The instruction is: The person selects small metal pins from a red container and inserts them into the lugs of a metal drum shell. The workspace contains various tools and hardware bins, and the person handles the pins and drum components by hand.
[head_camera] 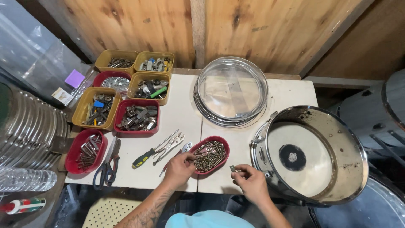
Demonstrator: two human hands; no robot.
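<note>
Plywood walls back the white table (181, 114), which carries a cluster of yellow and red parts trays (126, 95), a stack of drum hoops (231, 90) and a snare drum (310, 156) at its right edge. My left hand (179, 166) dips its fingertips into the red screw tray (209, 155), pinched on what seems a screw, though I cannot tell for sure. My right hand (251, 181) grips a small metal bracket (233, 168) just beside the drum shell. I judge it best to take one screw only, keep the bracket steady, and line up its hole squarely.
</note>
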